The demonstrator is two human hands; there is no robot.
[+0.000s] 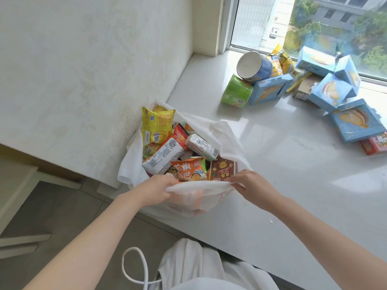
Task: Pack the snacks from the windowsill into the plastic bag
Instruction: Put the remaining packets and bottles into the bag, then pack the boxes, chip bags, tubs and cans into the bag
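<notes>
White windowsill (272, 164) carries the plastic bag (194, 197) at its left edge, full of snack packets (161, 155). Left grip (159, 189) and right grip (249, 183) each pinch its near rim, fingers curled; blue boxes (270, 91) lie by the window (314, 24).

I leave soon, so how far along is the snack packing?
Perhaps half done. The plastic bag already holds many packets. The left hand and right hand grip its near rim. Left on the windowsill: blue boxes, a green tub, a blue tub, yellow packets, a red box.
</notes>
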